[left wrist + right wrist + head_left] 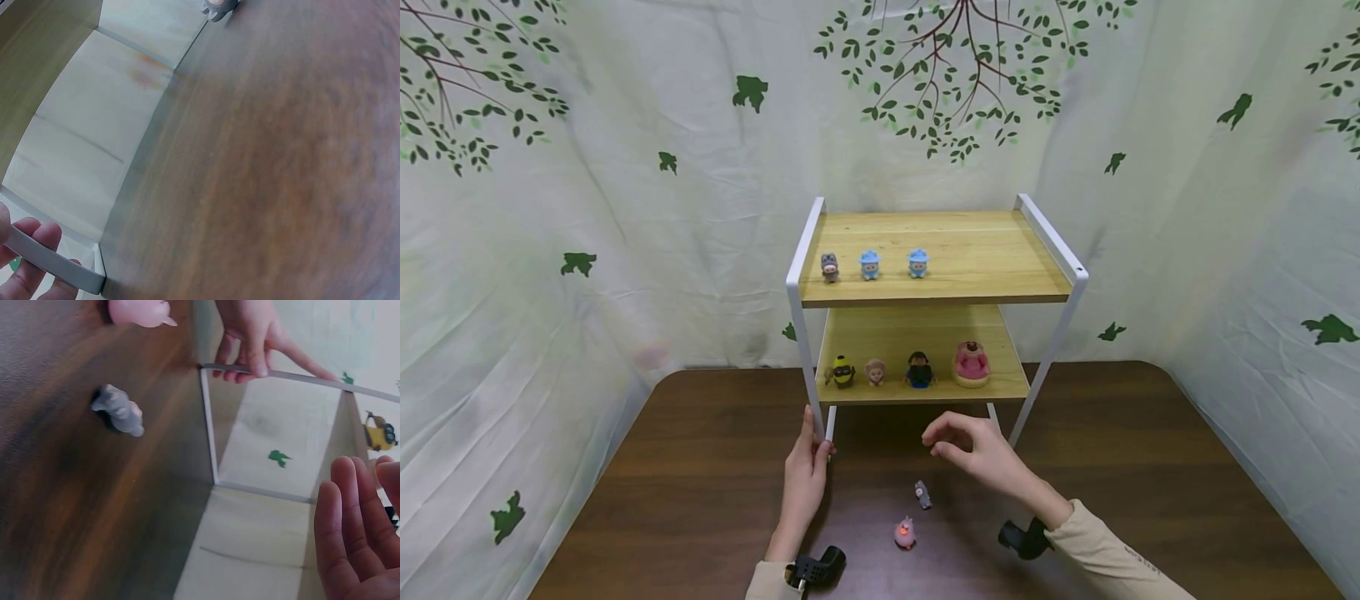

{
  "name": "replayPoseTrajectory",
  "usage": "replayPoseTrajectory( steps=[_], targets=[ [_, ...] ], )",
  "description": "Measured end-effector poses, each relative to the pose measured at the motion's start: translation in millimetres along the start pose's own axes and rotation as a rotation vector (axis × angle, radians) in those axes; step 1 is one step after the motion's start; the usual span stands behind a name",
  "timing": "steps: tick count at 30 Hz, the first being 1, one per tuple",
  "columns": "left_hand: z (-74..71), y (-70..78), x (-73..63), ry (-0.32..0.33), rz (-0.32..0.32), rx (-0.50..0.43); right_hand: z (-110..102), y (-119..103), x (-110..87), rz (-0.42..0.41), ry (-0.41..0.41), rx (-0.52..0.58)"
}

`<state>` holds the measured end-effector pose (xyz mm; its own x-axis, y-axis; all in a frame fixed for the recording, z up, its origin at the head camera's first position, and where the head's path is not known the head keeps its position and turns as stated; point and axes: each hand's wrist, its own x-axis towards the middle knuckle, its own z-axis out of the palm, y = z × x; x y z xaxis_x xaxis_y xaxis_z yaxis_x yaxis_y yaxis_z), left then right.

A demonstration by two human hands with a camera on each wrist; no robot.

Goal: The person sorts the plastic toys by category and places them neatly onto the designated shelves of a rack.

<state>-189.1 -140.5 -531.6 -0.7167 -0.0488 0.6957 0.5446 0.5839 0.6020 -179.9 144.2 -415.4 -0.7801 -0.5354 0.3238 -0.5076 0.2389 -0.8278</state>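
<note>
A two-tier wooden shelf with a white frame stands on the table. My left hand grips its front left leg, thumb on one side and fingers on the other. In front of the lower tier hovers my right hand, fingers loosely bent and holding nothing. Below it on the table, a small grey figurine lies on its side. Nearer to me is a pink figurine, which appears only partly in the right wrist view.
On the upper tier stand a grey figurine and two blue-hatted figurines. The lower tier holds a yellow-and-black figurine, a beige one, a dark-haired one and a pink bear. Leaf-patterned cloth surrounds the table.
</note>
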Motion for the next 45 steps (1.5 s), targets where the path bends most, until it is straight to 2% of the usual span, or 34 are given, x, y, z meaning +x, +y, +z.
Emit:
replayPoseTrajectory(
  steps=[4, 11, 21, 32, 45],
  targets=[
    [0.1, -0.3, 0.1, 0.000, 0.007, 0.000, 5, 6, -1.7, -0.005, 0.003, -0.007],
    [0.7, -0.6, 0.2, 0.004, 0.025, 0.004, 9, 15, -7.1, 0.038, -0.007, -0.005],
    [-0.3, 0.5, 0.2, -0.009, -0.001, 0.012, 16, 28, -13.1, 0.056, -0.017, -0.019],
    [-0.1, 0.5, 1.3, -0.009, 0.002, 0.015, 21, 37, -17.0, 0.048, -0.019, -0.040],
    [-0.2, -0.3, 0.8, -0.009, 0.001, 0.005, 32, 50, -23.3, 0.129, -0.096, -0.060]
  ],
)
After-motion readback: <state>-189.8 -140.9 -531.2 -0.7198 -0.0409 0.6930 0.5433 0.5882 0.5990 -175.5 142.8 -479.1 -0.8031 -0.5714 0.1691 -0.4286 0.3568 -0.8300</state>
